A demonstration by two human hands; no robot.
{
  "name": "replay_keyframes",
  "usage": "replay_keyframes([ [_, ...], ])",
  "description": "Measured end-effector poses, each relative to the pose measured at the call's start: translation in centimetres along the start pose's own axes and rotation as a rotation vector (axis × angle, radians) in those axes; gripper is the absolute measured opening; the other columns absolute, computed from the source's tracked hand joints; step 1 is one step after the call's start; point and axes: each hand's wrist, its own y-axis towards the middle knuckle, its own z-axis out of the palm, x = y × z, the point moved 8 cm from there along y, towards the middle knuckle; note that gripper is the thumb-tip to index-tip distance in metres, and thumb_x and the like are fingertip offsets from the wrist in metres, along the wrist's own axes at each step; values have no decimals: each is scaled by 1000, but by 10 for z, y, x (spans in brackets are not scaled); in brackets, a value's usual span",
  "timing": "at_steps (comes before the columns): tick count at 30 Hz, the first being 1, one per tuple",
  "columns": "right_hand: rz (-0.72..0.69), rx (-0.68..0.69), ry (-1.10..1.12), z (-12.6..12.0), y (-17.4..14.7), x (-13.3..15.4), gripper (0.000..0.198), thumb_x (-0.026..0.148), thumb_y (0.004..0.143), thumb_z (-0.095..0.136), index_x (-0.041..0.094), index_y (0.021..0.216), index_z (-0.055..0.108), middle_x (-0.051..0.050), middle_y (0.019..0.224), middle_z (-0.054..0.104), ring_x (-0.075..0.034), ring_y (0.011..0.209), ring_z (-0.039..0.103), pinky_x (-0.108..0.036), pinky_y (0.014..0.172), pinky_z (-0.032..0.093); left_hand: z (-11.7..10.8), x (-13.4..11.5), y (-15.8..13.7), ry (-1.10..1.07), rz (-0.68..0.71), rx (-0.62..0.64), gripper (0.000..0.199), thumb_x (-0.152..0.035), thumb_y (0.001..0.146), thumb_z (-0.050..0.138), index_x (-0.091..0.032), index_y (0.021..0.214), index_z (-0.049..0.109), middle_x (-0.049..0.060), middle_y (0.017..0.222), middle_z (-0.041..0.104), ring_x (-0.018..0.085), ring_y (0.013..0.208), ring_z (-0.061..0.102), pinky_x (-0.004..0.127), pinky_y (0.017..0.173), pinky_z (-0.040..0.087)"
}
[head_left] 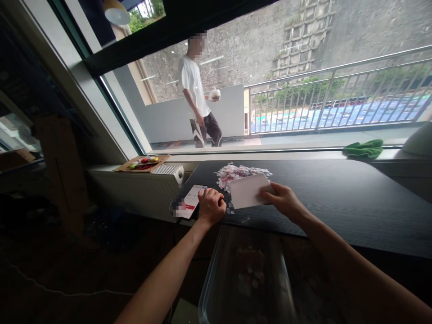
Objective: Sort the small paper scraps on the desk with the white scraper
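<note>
Running from the near left corner away to the right, the dark worktop [337, 198] is the largest thing here, set along a wide window with a pale sill at its far edge. Outside the glass a person in a white top [195, 85] stands on the balcony, beside a metal railing [330, 96]. Below the worktop's near edge sits a clear plastic bin [246, 274] with a few paper bits at its bottom. Left of the worktop a white radiator [135, 189] carries a piece of cardboard [141, 163] with small coloured things on it. A green cloth [364, 148] lies on the sill at the far right.

On the worktop, near its left end, a heap of torn paper scraps [241, 173] lies towards the far edge. Just in front of the heap, the right hand [285, 200] grips a white card [249, 191] by its right side, fingers curled round the edge, the card lying tilted and nearly touching the scraps. The left hand [211, 206] is closed into a loose fist at the near left corner, knuckles up; whether it has anything inside it cannot be told. Its fingers rest on the right edge of a white and red printed slip [191, 200] that juts over the corner. A few stray scraps [230, 210] lie between the two hands.
</note>
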Motion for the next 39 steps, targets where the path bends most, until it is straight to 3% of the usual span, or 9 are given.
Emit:
replay_keyframes([
  [3,-115,-11,-87,8,2,10,22,34,60,70,16,73,67,0,65,67,-15,60,59,-29,62,50,-2,-1,-1,0,20,-30,10,-15,72,56,-22,71,63,4,82,66,25,96,56,48,103,27],
  [8,-96,43,-179,13,-3,11,22,35,61,66,16,71,66,0,63,63,-14,58,54,-28,57,44,-2,-1,-1,-1,10,-36,10,-14,71,56,-22,69,63,4,81,66,25,95,56,48,102,27],
  [16,-167,-27,-169,18,11,12,22,37,62,65,17,71,65,-1,64,63,-15,60,55,-28,60,45,-3,4,0,-17,-37,-39,12,-14,71,54,-21,68,63,4,79,65,26,96,55,50,101,28],
  [22,-81,28,-164,11,0,7,20,34,60,66,17,69,64,0,62,62,-13,57,51,-27,56,42,-4,5,1,-13,-60,-42,15,-12,71,52,-22,68,63,5,82,68,26,95,57,50,101,29],
  [27,-82,1,-117,21,8,3,22,38,58,66,17,65,61,1,59,60,-12,55,50,-26,54,41,-4,6,1,0,-71,-45,15,-12,70,52,-22,68,64,5,82,68,27,98,56,50,101,30],
  [35,102,77,-29,10,5,-14,21,29,55,73,17,71,69,-2,68,69,-16,62,60,-27,60,49,-4,7,1,-12,-92,-35,14,-14,71,53,-22,69,65,5,84,69,27,99,56,51,103,28],
  [39,85,32,2,6,4,-12,19,28,57,72,17,72,69,-2,69,71,-15,62,62,-26,61,50,-4,6,1,-10,-95,-27,14,-14,71,53,-22,69,65,5,84,69,27,101,55,51,104,28],
])
